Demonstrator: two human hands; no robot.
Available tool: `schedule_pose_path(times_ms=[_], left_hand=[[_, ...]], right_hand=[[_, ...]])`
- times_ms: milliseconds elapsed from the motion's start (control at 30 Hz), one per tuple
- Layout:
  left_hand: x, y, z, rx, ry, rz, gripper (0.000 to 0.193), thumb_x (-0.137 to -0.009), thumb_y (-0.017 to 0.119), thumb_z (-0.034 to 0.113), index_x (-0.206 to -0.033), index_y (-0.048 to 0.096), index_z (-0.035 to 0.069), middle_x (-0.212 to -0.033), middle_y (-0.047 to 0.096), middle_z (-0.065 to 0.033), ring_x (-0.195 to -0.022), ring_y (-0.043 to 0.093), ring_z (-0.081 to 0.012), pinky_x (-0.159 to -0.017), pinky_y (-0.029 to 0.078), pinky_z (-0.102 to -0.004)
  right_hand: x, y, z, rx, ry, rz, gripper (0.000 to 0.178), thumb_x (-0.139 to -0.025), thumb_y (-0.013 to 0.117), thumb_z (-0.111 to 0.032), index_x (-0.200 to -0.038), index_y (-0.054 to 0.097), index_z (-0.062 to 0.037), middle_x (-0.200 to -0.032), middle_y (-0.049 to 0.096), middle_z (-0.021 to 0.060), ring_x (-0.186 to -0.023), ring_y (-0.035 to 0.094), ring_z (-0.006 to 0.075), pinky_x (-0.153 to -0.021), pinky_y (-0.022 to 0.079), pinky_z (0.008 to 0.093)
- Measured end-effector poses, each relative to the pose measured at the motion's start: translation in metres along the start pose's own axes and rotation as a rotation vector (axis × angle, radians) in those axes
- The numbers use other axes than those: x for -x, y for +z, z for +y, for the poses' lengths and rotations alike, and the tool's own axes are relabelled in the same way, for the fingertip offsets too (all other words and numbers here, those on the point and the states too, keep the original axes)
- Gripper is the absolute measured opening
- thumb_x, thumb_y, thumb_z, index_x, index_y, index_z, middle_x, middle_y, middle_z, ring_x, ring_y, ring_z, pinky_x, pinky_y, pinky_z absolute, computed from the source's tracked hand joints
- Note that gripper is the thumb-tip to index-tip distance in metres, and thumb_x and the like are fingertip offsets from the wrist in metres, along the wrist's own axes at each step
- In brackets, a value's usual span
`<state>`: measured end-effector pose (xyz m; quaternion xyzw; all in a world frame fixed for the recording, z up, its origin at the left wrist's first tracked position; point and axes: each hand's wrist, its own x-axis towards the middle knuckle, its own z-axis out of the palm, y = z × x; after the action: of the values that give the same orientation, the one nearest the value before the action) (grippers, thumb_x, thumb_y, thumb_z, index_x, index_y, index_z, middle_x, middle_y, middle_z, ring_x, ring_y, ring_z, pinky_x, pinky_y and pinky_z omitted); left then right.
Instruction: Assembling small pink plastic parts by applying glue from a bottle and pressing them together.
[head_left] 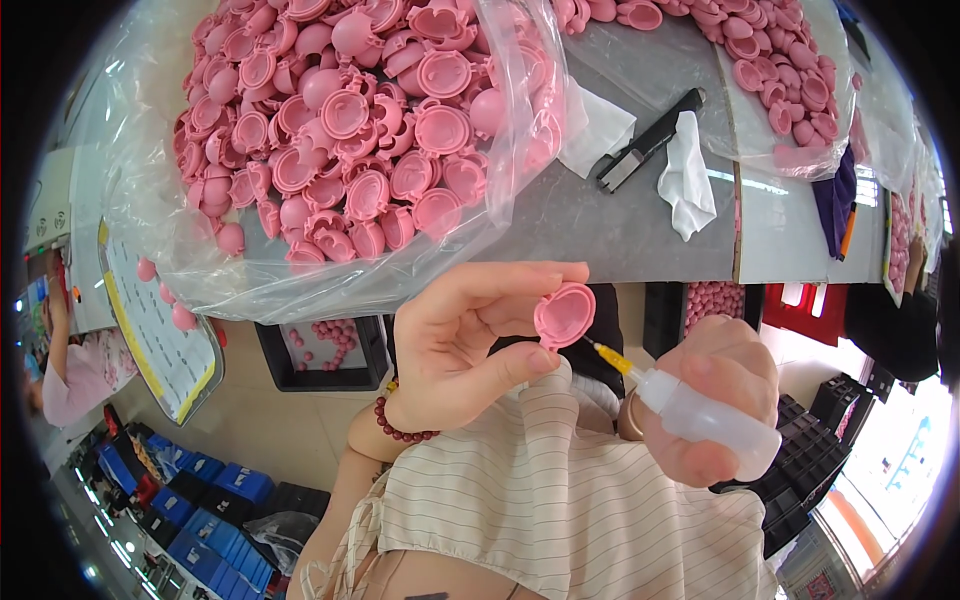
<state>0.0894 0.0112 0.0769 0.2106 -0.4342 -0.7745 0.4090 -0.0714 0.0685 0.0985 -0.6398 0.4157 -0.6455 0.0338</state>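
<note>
My left hand (455, 350) pinches a pink plastic half-shell (566, 316) between thumb and fingers, its hollow side facing up toward me. In my right hand (715, 380) lies a translucent white squeeze bottle (705, 420), gripped around its body. A yellow-based needle tip (612, 358) on the bottle points at the shell's lower rim; whether it touches cannot be told. Beyond my hands, a clear plastic bag (330, 292) lies spread on the grey table (600, 240), holding a heap of pink half-shells (345, 115).
On the table lie a black stapler-like tool (650, 140) and white tissues (687, 180). More pink shells (785, 80) rest on plastic at the far right. Below the table edge is a black tray (325, 378) with pink pieces. Another person's arm (57, 320) shows at far left.
</note>
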Motion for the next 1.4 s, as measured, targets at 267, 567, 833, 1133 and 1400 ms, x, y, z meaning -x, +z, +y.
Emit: schedule_pose_path(times_ms=[267,567,833,1133,1400], left_hand=[[-0.002,-0.006,0.000,0.114,-0.001,-0.088,0.042,-0.069,0.057,-0.009,-0.108,0.041,-0.006,-0.112,0.046,-0.0212,-0.101,0.050,-0.0210,-0.084,0.042,-0.0298],[-0.003,-0.014,0.001,0.327,-0.119,-0.114,0.046,-0.072,0.059,0.002,-0.112,0.038,-0.006,-0.110,0.048,-0.0181,-0.105,0.047,-0.0233,-0.090,0.036,-0.0320],[-0.005,-0.008,0.007,0.196,-0.071,-0.048,0.048,-0.070,0.063,0.010,-0.109,0.039,-0.006,-0.104,0.050,-0.0206,-0.095,0.052,-0.0230,-0.081,0.043,-0.0328],[0.004,-0.013,0.006,-0.217,0.249,-0.034,0.042,-0.065,0.062,-0.008,-0.104,0.046,-0.006,-0.105,0.050,-0.0185,-0.096,0.052,-0.0220,-0.081,0.044,-0.0302],[0.009,-0.010,0.008,-0.177,0.185,0.022,0.042,-0.067,0.064,0.000,-0.103,0.043,-0.004,-0.103,0.049,-0.0212,-0.094,0.051,-0.0223,-0.082,0.040,-0.0333]], right_hand=[[-0.002,0.002,0.004,-0.187,0.028,0.084,0.051,-0.080,0.044,-0.044,-0.086,0.051,0.0061,-0.059,0.042,0.0062,-0.048,0.036,0.0133,-0.040,0.022,0.0246],[-0.016,-0.085,0.064,0.602,0.484,0.409,0.036,-0.075,0.057,-0.007,-0.101,0.041,0.0119,-0.095,0.055,0.0218,-0.086,0.055,0.0230,-0.074,0.045,0.0271],[-0.010,-0.117,0.083,0.820,0.572,0.353,0.048,-0.069,0.064,-0.007,-0.106,0.037,0.0070,-0.102,0.050,0.0197,-0.087,0.052,0.0186,-0.072,0.044,0.0274],[-0.081,-0.062,0.097,0.909,0.131,-0.421,0.024,-0.073,0.057,-0.010,-0.097,0.053,-0.0047,-0.088,0.057,0.0051,-0.080,0.051,0.0124,-0.066,0.040,0.0266],[-0.086,-0.068,0.109,0.824,0.461,-0.621,0.024,-0.073,0.057,-0.011,-0.096,0.056,-0.0030,-0.077,0.057,0.0025,-0.068,0.050,0.0084,-0.057,0.039,0.0207]])
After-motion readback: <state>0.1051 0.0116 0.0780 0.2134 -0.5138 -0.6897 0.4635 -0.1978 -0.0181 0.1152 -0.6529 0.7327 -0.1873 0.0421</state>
